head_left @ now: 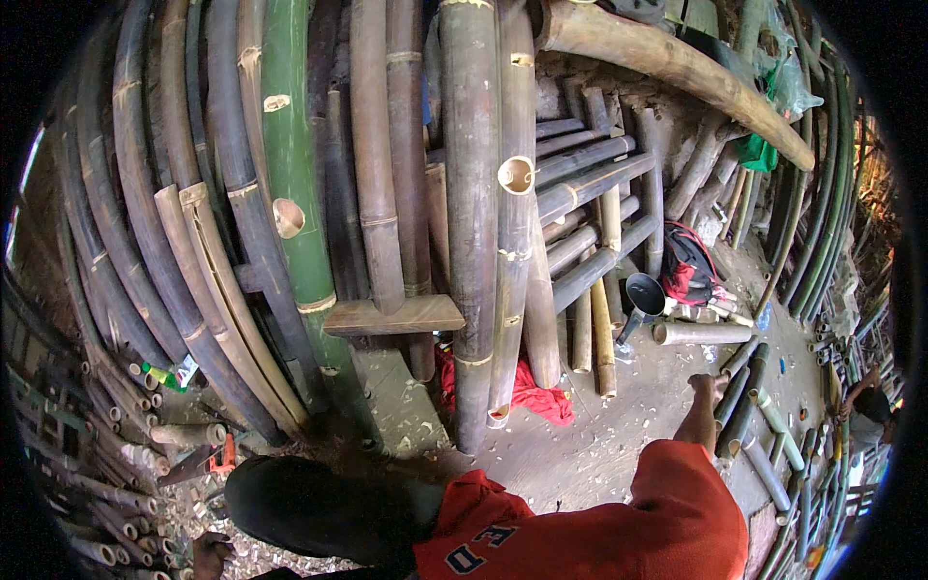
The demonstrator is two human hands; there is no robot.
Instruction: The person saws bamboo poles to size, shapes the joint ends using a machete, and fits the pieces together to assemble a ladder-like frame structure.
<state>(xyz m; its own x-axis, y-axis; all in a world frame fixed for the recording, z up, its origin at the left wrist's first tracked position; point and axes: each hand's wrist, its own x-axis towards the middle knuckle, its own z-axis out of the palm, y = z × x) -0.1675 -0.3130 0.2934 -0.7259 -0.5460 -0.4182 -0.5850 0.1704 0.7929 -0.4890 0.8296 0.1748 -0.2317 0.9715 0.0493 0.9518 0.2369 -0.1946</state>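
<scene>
At the lower left edge, my left hand [213, 556] is dark and partly cut off, its fingers loosely bent. Whether anything is in them is too dark to make out. It is near a saw with an orange handle [223, 453], which lies apart from it among bamboo offcuts [184, 434] and pale shavings. My right hand is not in view. A red garment [677, 503] covers my right leg, and what looks like my bare foot [709, 387] shows beyond it. My other leg [329, 507] is in dark cloth.
Tall bamboo poles lean ahead, including a green pole [300, 193] with cut holes and a thick dark pole [472, 193]. A short crosswise wood piece [393, 316] touches one. A red cloth [543, 393], black pan [645, 294] and backpack [686, 261] are beyond. Another person [868, 411] is far right.
</scene>
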